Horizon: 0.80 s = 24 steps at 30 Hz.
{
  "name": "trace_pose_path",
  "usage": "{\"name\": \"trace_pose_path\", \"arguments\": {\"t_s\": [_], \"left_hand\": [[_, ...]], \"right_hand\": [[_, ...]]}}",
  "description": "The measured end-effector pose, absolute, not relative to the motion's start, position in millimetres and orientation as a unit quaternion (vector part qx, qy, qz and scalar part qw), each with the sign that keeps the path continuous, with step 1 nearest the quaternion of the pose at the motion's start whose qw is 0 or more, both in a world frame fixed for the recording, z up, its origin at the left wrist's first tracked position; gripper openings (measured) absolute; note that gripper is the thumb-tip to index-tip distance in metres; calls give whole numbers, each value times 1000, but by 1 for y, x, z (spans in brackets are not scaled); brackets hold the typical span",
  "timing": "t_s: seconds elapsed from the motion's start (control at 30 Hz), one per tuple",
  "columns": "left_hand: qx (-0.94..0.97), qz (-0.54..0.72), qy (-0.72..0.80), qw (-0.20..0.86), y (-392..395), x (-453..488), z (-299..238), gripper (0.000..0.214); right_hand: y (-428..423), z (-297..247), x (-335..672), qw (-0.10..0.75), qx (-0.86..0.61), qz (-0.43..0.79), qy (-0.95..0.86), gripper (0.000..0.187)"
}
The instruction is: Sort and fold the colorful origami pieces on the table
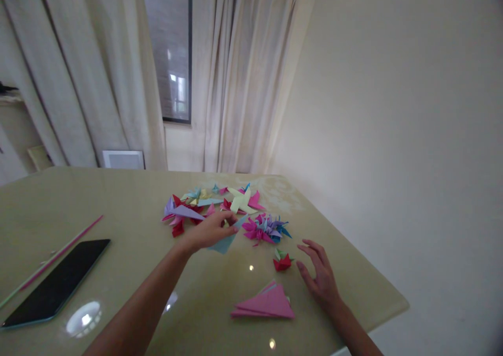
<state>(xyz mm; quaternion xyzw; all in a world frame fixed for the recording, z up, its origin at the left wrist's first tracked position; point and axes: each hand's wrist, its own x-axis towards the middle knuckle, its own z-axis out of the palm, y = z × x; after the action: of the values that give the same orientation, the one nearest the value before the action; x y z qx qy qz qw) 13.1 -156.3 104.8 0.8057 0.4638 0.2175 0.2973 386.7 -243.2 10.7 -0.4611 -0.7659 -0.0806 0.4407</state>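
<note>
My left hand [212,231] reaches across the table and its fingers pinch a folded light blue paper [227,242] near a heap of coloured origami pieces [204,204]. My right hand [319,275] hovers open, fingers spread, just right of a small red and green origami flower [282,262]. A pink folded paper piece [265,302] lies in front of me between my arms. A spiky pink, purple and blue origami flower [264,227] sits beside the blue paper.
A dark tablet [55,282] lies at the left, with thin pink and green sticks [58,254] beside it. The glossy beige table [118,199] ends at the right edge near a cream wall. Curtains and a window stand behind.
</note>
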Motion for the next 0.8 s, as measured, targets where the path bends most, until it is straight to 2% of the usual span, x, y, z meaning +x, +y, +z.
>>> {"name": "trace_pose_path", "arguments": {"t_s": [0.1, 0.17, 0.23, 0.37, 0.43, 0.5, 0.57, 0.6, 0.73, 0.8], "left_hand": [[738, 346, 325, 479, -176, 30, 125, 31], [690, 367, 256, 569, -189, 43, 131, 35], [671, 361, 229, 606, -199, 55, 131, 38], [687, 332, 223, 607, -202, 63, 128, 35], [743, 301, 261, 537, -191, 52, 126, 32], [808, 264, 375, 370, -173, 30, 120, 29], [796, 217, 548, 138, -153, 0, 109, 25], [768, 212, 598, 90, -145, -15, 101, 29], [706, 155, 691, 18, -128, -62, 68, 52], [698, 116, 706, 16, -126, -73, 56, 54]], "right_hand": [[-261, 31, 363, 493, -456, -48, -739, 27], [-275, 50, 337, 508, -444, 33, -737, 35], [-287, 69, 310, 500, -432, 110, -743, 44], [-292, 88, 285, 475, -474, 201, -713, 27], [-289, 87, 290, 479, -502, 213, -688, 29], [-288, 83, 302, 449, -523, 234, -685, 33], [-290, 79, 314, 384, -535, 266, -704, 34], [-292, 76, 318, 351, -540, 277, -713, 34], [-300, 66, 324, 279, -554, 301, -724, 30], [-300, 61, 321, 262, -540, 317, -734, 27]]}}
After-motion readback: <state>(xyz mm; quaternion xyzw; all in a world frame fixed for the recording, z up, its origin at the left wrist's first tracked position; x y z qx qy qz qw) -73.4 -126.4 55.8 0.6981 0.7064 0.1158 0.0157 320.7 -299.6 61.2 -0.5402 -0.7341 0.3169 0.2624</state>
